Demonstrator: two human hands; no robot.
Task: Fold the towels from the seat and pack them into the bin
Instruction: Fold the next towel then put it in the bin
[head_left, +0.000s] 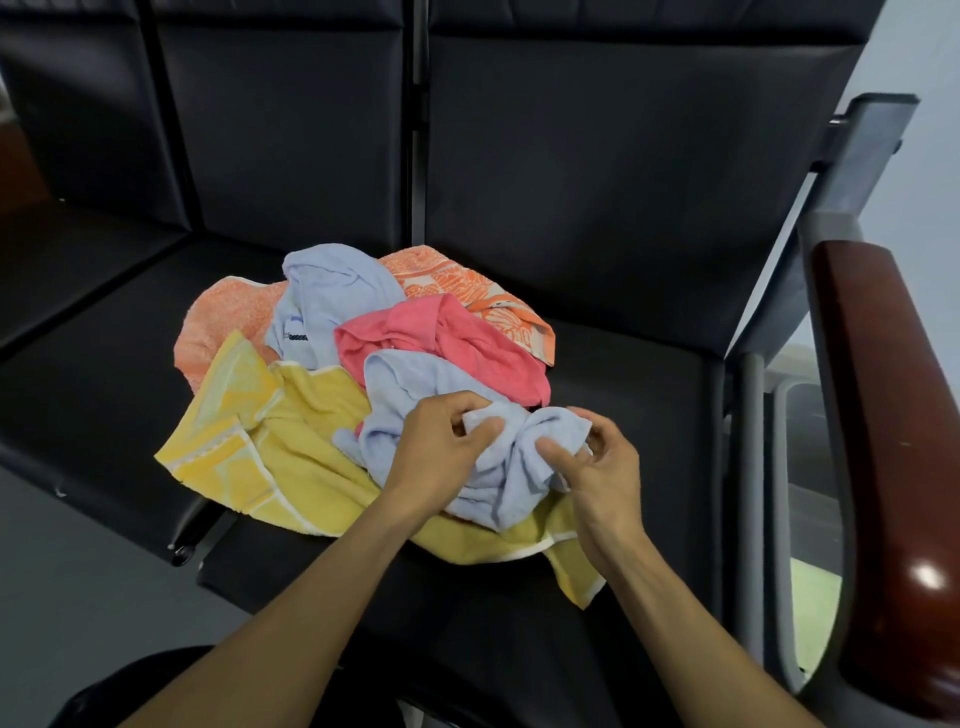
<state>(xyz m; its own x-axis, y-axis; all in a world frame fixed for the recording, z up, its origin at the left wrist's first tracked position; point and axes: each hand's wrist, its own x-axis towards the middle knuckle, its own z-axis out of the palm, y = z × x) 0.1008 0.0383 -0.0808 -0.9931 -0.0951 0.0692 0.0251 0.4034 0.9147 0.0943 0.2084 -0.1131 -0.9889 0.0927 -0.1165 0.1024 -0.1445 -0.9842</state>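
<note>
Picking blue towel (488, 457) off pile, lower centre of frame, on seat (623, 374). My left hand (441, 447) and right hand (597, 467) both pinch bunched edge. Next: find corners, shake flat. Bin unseen.

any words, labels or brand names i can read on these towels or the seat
None can be read.
The far light blue towel carries a small dark blue mark, maybe a stitched logo or lettering, near its lower left edge: too small and blurred to read.
The orange patterned towel has a pale tag at its edge: nothing legible on it.
The pink towel, yellow towel and black seat show no text.
</note>
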